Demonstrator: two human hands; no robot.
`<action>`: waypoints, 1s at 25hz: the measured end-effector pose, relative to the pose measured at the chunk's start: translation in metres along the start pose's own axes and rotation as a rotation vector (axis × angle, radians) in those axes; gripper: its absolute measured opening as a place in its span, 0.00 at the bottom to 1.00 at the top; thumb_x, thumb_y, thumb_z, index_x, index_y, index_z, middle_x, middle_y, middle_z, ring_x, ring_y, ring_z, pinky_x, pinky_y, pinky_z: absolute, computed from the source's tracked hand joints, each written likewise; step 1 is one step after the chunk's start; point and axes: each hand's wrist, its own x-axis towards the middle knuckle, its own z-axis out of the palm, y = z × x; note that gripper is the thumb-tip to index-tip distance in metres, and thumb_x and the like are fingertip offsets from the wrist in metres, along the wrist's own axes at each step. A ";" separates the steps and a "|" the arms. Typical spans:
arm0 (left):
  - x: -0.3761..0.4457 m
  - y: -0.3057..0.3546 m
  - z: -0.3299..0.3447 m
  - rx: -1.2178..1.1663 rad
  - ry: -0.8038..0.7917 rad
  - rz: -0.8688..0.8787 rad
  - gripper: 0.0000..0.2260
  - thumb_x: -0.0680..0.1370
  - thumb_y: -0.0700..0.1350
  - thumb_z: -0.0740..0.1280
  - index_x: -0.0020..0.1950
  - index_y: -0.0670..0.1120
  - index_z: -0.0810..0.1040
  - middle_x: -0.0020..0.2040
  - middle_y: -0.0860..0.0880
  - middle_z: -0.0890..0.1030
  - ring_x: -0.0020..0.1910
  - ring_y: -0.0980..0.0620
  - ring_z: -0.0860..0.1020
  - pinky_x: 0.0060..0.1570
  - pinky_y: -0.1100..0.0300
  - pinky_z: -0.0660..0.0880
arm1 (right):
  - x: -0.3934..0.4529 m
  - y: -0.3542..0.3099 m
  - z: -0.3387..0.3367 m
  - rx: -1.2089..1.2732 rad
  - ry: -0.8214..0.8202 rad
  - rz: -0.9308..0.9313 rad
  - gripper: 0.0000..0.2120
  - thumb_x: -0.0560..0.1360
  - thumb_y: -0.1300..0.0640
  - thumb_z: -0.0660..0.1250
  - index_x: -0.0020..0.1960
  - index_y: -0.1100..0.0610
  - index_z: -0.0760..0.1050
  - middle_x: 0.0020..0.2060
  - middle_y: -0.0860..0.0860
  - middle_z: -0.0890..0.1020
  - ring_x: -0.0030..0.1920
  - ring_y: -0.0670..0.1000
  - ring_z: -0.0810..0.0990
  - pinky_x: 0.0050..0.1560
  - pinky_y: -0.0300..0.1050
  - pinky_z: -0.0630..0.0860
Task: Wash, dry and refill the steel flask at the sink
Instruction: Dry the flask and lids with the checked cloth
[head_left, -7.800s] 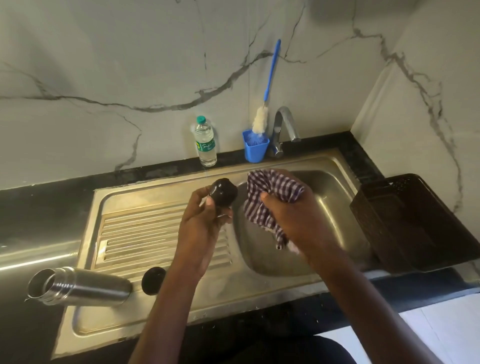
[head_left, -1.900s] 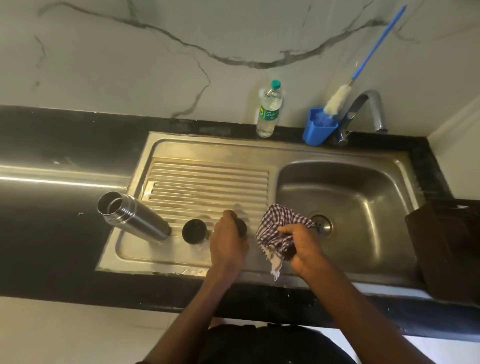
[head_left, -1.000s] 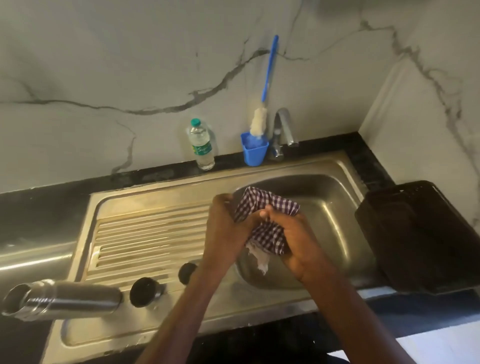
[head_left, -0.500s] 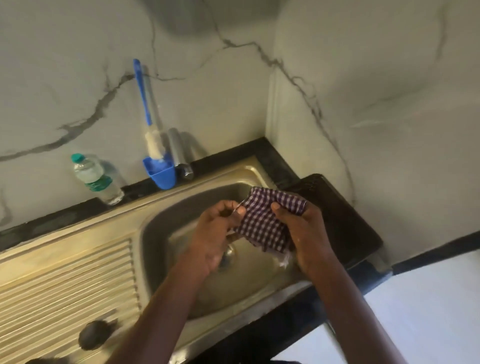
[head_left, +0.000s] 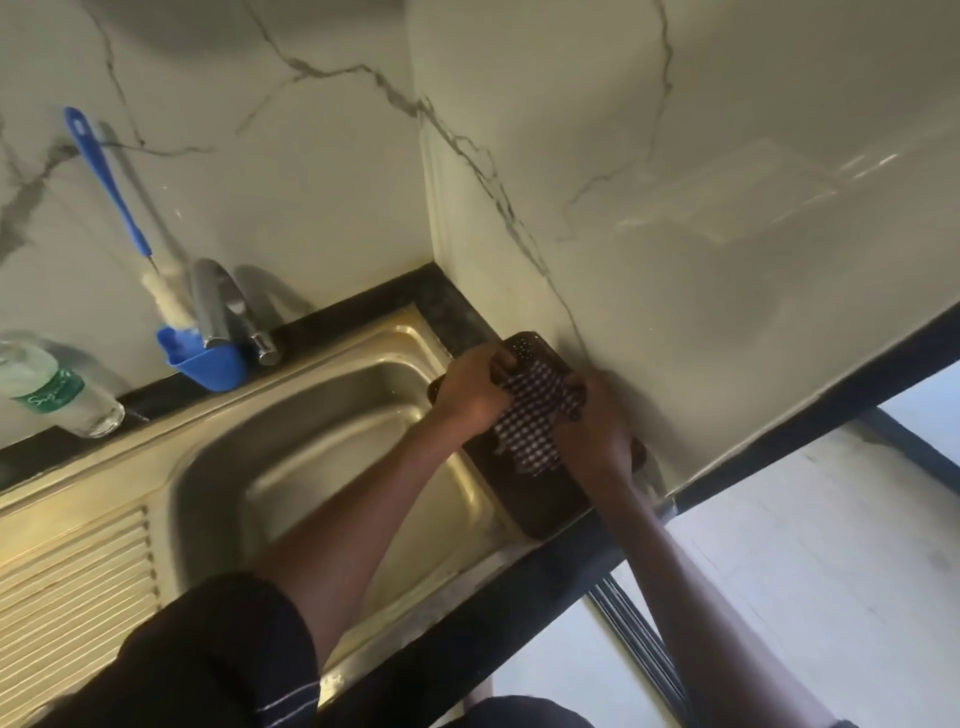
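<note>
Both of our hands are at the far right of the counter: our left hand (head_left: 470, 392) and our right hand (head_left: 597, 421) each pinch an edge of the checked cloth (head_left: 535, 415), fingers curled into the fabric, holding it spread just over the dark tray (head_left: 540, 504) that sits in the corner by the marble wall (head_left: 675, 208). Working down in size, the steel sink (head_left: 332, 457) fills the middle of the view with its ribbed draining board at the lower left, the tap (head_left: 218, 301) stands behind the basin, the blue cup (head_left: 208, 361) with the long-handled bottle brush (head_left: 114, 192) sits beside the tap, and the plastic water bottle (head_left: 47, 384) stands at the left edge. What has changed is our aim: a moment ago we were wringing the cloth over the basin, and we have since swung it rightward to the tray, so the view has left the flask and its two dark caps behind. The steel flask is out of sight now; it was last lying on its side at the left end of the draining board. We judge the drying done and the cloth about to be laid down, which leaves the refill, probably from that water bottle.
</note>
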 end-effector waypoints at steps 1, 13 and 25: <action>0.000 -0.006 0.004 0.069 -0.012 0.019 0.19 0.75 0.33 0.69 0.63 0.48 0.80 0.53 0.55 0.81 0.54 0.54 0.79 0.45 0.70 0.72 | -0.001 0.005 0.004 -0.074 -0.036 0.021 0.13 0.77 0.62 0.67 0.60 0.53 0.75 0.51 0.48 0.79 0.53 0.53 0.80 0.48 0.44 0.74; -0.096 -0.111 -0.077 0.131 0.500 0.217 0.17 0.79 0.33 0.67 0.64 0.50 0.80 0.63 0.56 0.79 0.64 0.60 0.75 0.65 0.73 0.64 | -0.052 -0.056 0.104 -0.235 -0.160 -0.644 0.21 0.78 0.60 0.69 0.70 0.54 0.71 0.68 0.51 0.74 0.63 0.51 0.78 0.61 0.47 0.79; -0.203 -0.330 -0.231 0.436 0.431 -0.477 0.31 0.84 0.51 0.66 0.84 0.43 0.59 0.84 0.42 0.59 0.84 0.41 0.57 0.81 0.44 0.59 | -0.148 -0.176 0.307 -0.243 -0.444 -0.963 0.21 0.80 0.53 0.61 0.71 0.56 0.73 0.73 0.57 0.74 0.71 0.57 0.76 0.66 0.57 0.77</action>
